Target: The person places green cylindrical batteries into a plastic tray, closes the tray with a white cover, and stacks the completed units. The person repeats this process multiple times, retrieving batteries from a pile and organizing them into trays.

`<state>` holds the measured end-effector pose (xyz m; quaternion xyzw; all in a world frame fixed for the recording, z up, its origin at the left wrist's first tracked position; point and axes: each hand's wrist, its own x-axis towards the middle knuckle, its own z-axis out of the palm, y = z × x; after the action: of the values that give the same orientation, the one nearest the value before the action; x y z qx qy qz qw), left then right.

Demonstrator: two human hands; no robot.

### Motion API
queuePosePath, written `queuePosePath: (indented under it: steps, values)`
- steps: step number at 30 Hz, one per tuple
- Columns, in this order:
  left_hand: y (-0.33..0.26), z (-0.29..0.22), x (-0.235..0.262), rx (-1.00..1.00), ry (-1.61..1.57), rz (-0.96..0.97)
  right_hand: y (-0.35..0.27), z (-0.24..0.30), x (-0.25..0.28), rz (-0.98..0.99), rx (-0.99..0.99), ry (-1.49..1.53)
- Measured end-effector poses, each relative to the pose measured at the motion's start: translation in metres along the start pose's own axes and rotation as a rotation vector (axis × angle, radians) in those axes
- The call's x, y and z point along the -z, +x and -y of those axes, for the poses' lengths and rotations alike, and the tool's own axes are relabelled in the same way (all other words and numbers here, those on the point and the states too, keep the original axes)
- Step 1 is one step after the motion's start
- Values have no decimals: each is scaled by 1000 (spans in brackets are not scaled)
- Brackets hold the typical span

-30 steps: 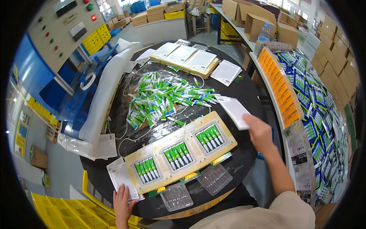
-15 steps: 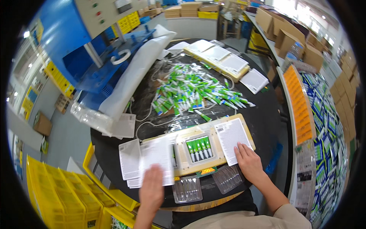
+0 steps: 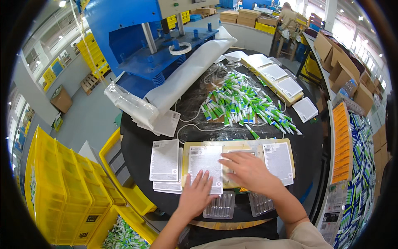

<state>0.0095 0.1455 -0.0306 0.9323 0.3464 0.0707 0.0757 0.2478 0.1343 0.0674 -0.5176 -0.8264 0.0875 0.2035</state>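
Before me on the round black table lies a cream-yellow fixture board [image 3: 293, 164]. One printed white card [image 3: 203, 159] covers its left part, and a second white card [image 3: 278, 159] covers its right part. My left hand [image 3: 196, 194] rests on the lower edge of the left card, fingers spread. My right hand [image 3: 251, 172] is over the board's middle, fingertips stretched to the left card's right edge; it hides most of the middle slot. Loose white cards [image 3: 164, 161] are stacked beside the board's left end. Two clear blister trays, a left one [image 3: 219, 206] and a right one [image 3: 261, 204], lie at the near edge.
Small green-and-white tubes [image 3: 244, 101] are heaped beyond the board. A second fixture board [image 3: 293, 99] with cards lies at the far right. A blue press [image 3: 137, 58] and plastic film roll [image 3: 186, 72] stand left. Yellow crates [image 3: 66, 195] fill the lower left.
My right hand has left the right card and moved left over the middle. My left hand pressed the left card onto the board, covering its left slot. The view has shifted.
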Motion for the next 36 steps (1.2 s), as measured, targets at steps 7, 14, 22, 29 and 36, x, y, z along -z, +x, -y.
queuePosePath:
  steps: [7, 14, 22, 29, 36]
  values:
    - [-45, 123, 8, 279, 33, -52, -41, -40, 8, -419, -360, -152]
    - [-41, 143, 2, 12, 389, -117, -141, -100, -35, 32, -588, -334]
    - [-10, 2, 44, -9, -35, -510, -145, -115, -40, -47, -492, -322]
    - [73, -120, -23, -221, 217, -195, -145, -113, -48, -145, -492, -300]
    - [54, -114, -49, -184, 283, -137, -129, -100, -33, -113, -439, -306]
